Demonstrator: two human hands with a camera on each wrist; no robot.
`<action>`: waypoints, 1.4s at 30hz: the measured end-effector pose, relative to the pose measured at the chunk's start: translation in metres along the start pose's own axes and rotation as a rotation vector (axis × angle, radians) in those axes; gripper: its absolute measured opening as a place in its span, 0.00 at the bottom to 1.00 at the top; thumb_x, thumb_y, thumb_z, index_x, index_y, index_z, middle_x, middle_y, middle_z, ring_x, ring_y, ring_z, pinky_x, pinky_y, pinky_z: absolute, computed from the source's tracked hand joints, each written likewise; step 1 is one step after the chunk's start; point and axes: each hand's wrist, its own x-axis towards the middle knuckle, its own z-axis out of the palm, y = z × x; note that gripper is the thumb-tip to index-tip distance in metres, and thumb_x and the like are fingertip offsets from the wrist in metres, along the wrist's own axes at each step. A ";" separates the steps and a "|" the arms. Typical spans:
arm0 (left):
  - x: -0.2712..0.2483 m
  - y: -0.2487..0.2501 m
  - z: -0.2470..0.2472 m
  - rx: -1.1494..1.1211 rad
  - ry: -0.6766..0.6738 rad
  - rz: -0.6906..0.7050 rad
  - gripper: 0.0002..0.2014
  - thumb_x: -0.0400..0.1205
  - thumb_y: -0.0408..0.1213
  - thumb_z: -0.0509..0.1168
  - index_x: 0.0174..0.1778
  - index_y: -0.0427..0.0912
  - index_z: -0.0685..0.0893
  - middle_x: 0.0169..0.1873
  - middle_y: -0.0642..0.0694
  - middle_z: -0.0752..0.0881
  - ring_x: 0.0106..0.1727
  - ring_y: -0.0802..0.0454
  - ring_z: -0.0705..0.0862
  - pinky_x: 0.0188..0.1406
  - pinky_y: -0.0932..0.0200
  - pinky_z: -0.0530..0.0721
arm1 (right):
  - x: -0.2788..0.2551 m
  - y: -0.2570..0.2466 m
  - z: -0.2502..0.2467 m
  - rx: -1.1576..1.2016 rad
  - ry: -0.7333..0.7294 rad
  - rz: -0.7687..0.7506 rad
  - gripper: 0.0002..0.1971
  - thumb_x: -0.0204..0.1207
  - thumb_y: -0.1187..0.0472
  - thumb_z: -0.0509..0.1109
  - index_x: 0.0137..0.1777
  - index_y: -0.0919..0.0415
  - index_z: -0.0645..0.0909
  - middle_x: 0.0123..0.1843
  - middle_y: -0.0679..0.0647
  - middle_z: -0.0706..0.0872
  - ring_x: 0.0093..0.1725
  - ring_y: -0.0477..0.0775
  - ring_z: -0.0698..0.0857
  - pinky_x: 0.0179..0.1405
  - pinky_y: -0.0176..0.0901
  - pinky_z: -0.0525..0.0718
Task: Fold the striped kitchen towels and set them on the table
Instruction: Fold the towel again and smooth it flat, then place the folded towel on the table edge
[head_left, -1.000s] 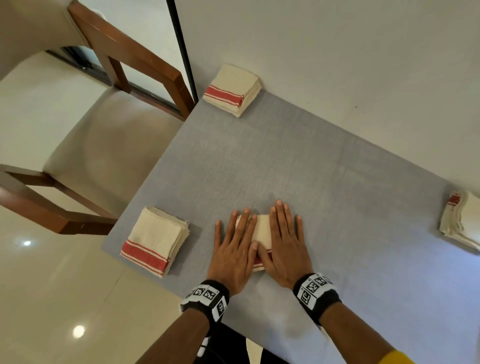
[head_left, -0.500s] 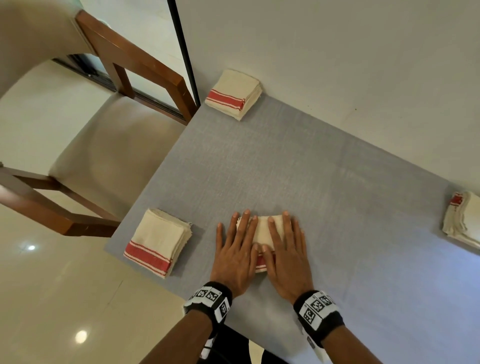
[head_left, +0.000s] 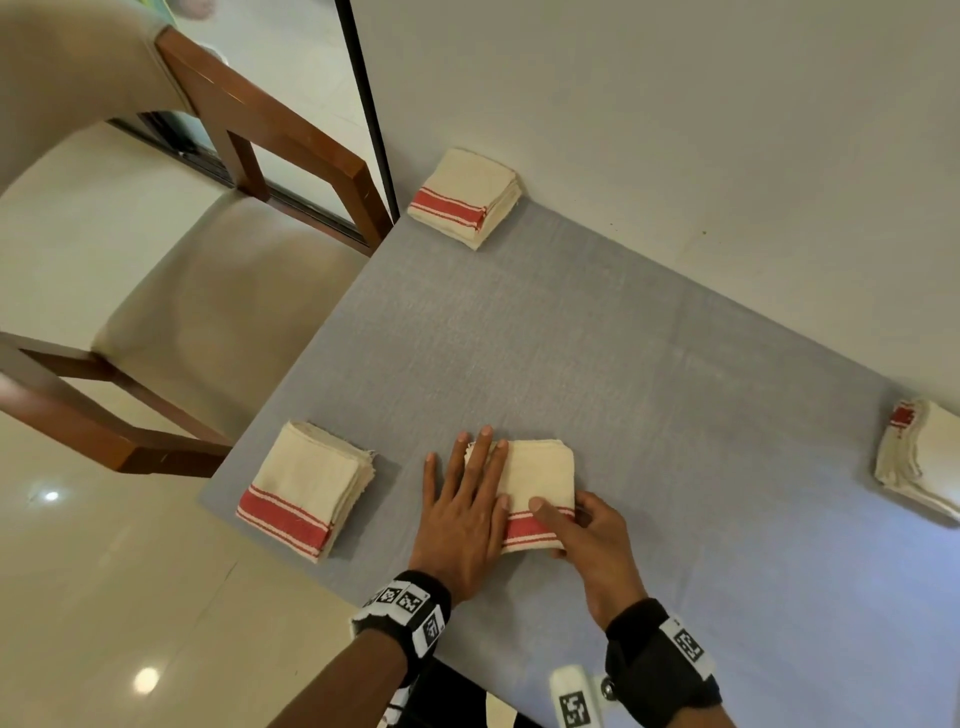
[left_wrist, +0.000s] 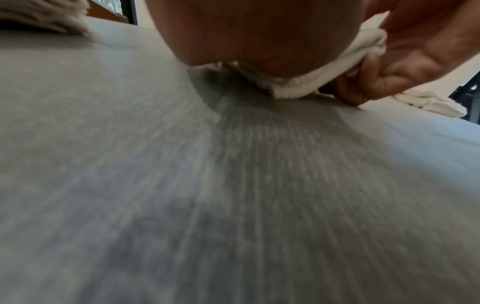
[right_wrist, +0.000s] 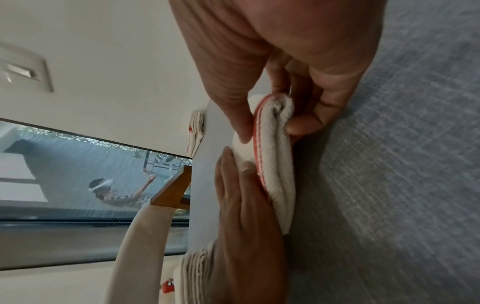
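Note:
A folded cream kitchen towel (head_left: 540, 478) with a red stripe lies on the grey table (head_left: 623, 338) near its front edge. My left hand (head_left: 467, 499) lies flat with straight fingers on the towel's left part. My right hand (head_left: 563, 522) pinches the towel's near right corner, thumb on the stripe and fingers curled underneath. In the right wrist view the thumb (right_wrist: 239, 119) and fingers (right_wrist: 311, 119) squeeze the layered towel (right_wrist: 275, 160), and that corner is lifted slightly. The left wrist view shows the towel's edge (left_wrist: 293, 88) under my palm.
Three other folded striped towels lie on the table: one at the near left corner (head_left: 306, 488), one at the far left corner (head_left: 467, 197), one at the right edge (head_left: 924, 457). A wooden chair (head_left: 208, 312) stands left of the table. A wall runs along the far edge.
My right hand has gone from pressing flat on the towel to pinching its near right corner. The left hand stays flat on the towel.

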 end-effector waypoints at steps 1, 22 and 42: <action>0.000 0.000 -0.002 0.000 0.001 -0.003 0.32 0.93 0.54 0.41 0.92 0.47 0.42 0.92 0.47 0.40 0.92 0.42 0.39 0.87 0.25 0.51 | 0.000 -0.001 0.000 0.003 -0.005 -0.003 0.21 0.75 0.55 0.83 0.66 0.54 0.86 0.56 0.53 0.94 0.55 0.54 0.93 0.55 0.53 0.93; 0.005 0.080 -0.111 -0.830 0.106 -0.101 0.21 0.86 0.37 0.66 0.74 0.57 0.76 0.51 0.56 0.90 0.45 0.55 0.91 0.42 0.65 0.89 | -0.090 -0.117 -0.017 -0.109 0.033 -0.355 0.14 0.78 0.50 0.81 0.62 0.46 0.88 0.56 0.44 0.93 0.56 0.43 0.92 0.61 0.48 0.91; 0.000 0.308 -0.058 -1.322 -0.795 -0.179 0.36 0.68 0.43 0.85 0.72 0.43 0.83 0.62 0.36 0.91 0.57 0.40 0.88 0.52 0.48 0.85 | -0.197 0.019 -0.313 0.242 0.278 -0.190 0.14 0.74 0.60 0.84 0.54 0.65 0.87 0.52 0.66 0.92 0.47 0.55 0.92 0.43 0.52 0.92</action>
